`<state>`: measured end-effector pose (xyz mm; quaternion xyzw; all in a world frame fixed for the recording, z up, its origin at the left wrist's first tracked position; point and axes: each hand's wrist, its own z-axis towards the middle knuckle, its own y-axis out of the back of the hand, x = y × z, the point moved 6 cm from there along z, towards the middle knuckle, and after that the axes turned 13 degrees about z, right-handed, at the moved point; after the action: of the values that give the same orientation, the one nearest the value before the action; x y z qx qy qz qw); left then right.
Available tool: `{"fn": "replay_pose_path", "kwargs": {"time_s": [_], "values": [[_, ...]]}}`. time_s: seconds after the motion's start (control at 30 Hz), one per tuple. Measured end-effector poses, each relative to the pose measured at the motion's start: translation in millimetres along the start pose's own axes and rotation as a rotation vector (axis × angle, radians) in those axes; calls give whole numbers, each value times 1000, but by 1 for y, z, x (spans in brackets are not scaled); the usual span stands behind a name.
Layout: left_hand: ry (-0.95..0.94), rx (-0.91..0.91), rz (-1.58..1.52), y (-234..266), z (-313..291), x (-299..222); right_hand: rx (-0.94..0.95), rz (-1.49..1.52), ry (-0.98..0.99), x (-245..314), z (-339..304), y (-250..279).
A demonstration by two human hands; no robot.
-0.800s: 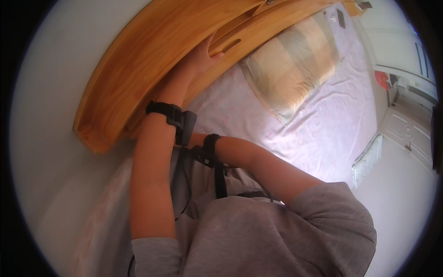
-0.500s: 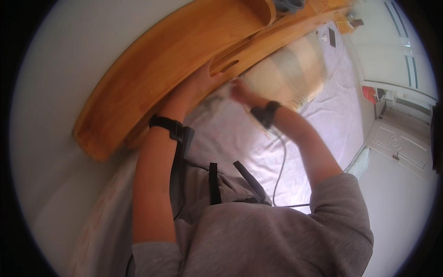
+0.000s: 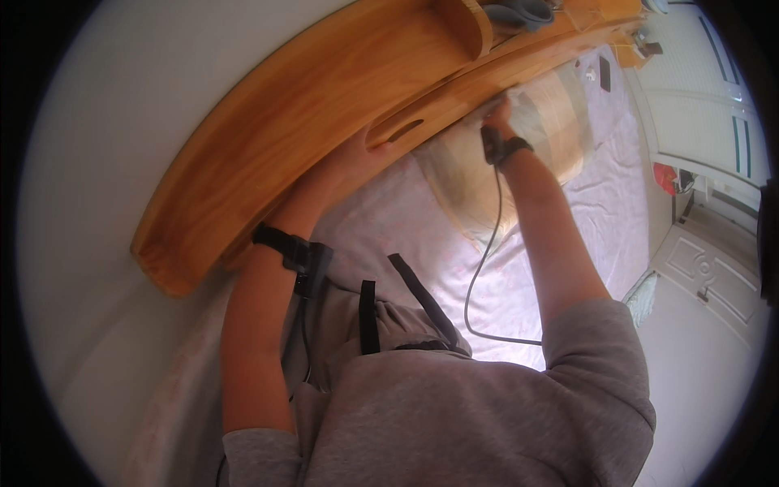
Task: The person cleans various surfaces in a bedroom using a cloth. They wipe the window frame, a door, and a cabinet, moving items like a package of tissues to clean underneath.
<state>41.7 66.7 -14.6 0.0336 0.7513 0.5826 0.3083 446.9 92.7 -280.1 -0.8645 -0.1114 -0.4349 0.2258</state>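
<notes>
My left hand rests on the wooden headboard beside its oval slot, thumb and forefinger spread apart, holding nothing that I can see. Farther right, my right hand is at the lower edge of the headboard, above the beige-and-grey checked pillow. Its fingers look curled and are slightly blurred; a greyish patch shows beside them, too unclear to name. Both wrists carry black straps with small boxes, and a grey cable runs from the right one.
A lilac sheet covers the bed. Grey bowl-like items stand on the headboard's shelf at the far end. A dark flat phone-like object lies beyond the pillow. White cabinet doors stand at the right.
My right hand has moved away from my left hand, rightward and farther along the headboard, over the pillow. The left hand has stayed by the slot. The view has shifted slightly.
</notes>
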Motion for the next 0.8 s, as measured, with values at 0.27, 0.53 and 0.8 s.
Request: {"fn": "replay_pose_path", "kwargs": {"time_s": [0.27,0.53,0.8], "values": [[-78,-114,-12,12,-13,-6,0,109,-299,-116,-169,10],[-242,-294,126,11,-11,1,242,-67,-676,-230,-399,-13],[-244,-261,63,0,-6,12,1585,-791,149,-228,-503,-34]]}}
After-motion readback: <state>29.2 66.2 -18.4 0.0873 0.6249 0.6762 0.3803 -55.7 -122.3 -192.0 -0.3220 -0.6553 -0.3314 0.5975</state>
